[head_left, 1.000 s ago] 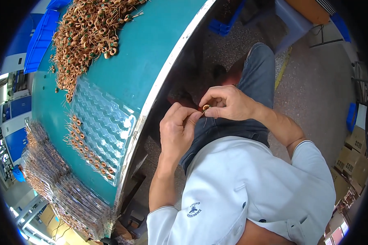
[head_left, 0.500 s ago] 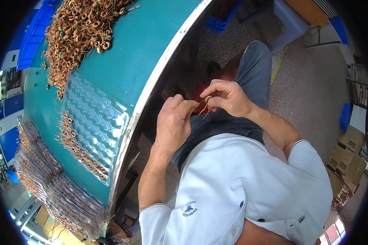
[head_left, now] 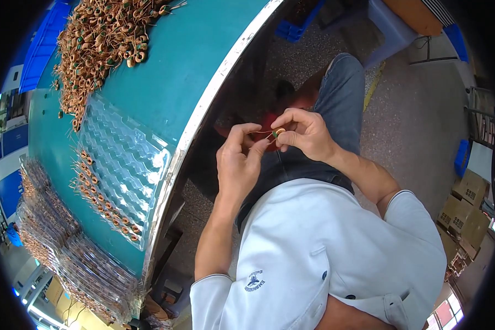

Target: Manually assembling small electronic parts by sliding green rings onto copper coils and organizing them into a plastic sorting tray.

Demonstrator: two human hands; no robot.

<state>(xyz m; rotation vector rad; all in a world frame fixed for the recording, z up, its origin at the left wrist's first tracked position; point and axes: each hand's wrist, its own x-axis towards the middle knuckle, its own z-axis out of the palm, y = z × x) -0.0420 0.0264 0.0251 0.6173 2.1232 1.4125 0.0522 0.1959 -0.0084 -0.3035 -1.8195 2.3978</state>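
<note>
Over my lap, my right hand [head_left: 312,136] pinches a small ring-shaped copper wire coil [head_left: 279,132] with a green patch between thumb and forefinger. Thin wire leads stick out of the coil toward my left hand [head_left: 240,160]. The thumb and forefinger of that hand are bent around these leads, close beside the coil; the exact contact is too small to see. On the table to the left lies a clear plastic tray [head_left: 127,148] with wavy slots. Several similar coils [head_left: 107,203] fill its near left side, their leads pointing outward.
A big heap of loose coils [head_left: 102,47] covers the far part of the green table [head_left: 170,66]. Stacked filled trays [head_left: 77,253] stand at its near left. The pale table edge [head_left: 203,110] runs beside my left arm. A stool [head_left: 390,33] and cardboard boxes [head_left: 463,206] are to the right.
My left hand has shifted slightly right, and its thumb and forefinger have spread along the leads. The coil has turned in my right fingers, now showing its ring and green patch more plainly.
</note>
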